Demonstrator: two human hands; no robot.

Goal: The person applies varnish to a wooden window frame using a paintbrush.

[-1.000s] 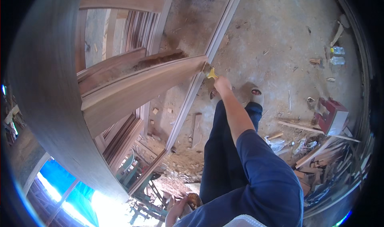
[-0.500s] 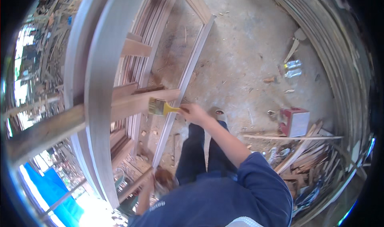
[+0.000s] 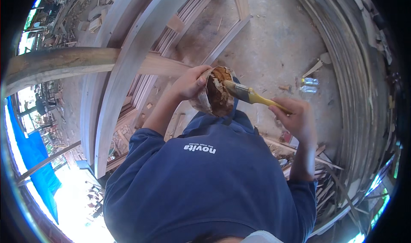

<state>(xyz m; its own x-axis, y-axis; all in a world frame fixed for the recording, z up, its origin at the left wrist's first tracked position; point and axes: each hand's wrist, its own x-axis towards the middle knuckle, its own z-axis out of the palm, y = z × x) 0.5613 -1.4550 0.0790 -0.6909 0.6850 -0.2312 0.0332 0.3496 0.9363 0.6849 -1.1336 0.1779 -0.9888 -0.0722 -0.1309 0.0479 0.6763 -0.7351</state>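
Note:
In front of my chest, my left hand (image 3: 190, 84) grips a round tub (image 3: 219, 101) by its rim and side. The tub is tilted, so its brown, crusted inside shows. My right hand (image 3: 296, 117) is closed round the yellow handle of a flat paintbrush (image 3: 252, 96). The brush's bristles reach over the mouth of the tub and appear to touch the crusted inside near the far rim. Beyond my left hand stand pale wooden frames (image 3: 130, 59), with several more stacked behind them.
A thick wooden beam (image 3: 60, 62) runs across at the left, against the frames. Two clear plastic bottles (image 3: 309, 85) lie on the concrete floor (image 3: 274, 42) at the right. Long stacked boards (image 3: 349, 72) curve along the right side. A blue tarp (image 3: 32, 153) hangs at lower left.
My left hand has brought the tub up from low at the left to chest height. My right hand has carried the brush from beside the wooden frame rightward to the tub. The view has shifted.

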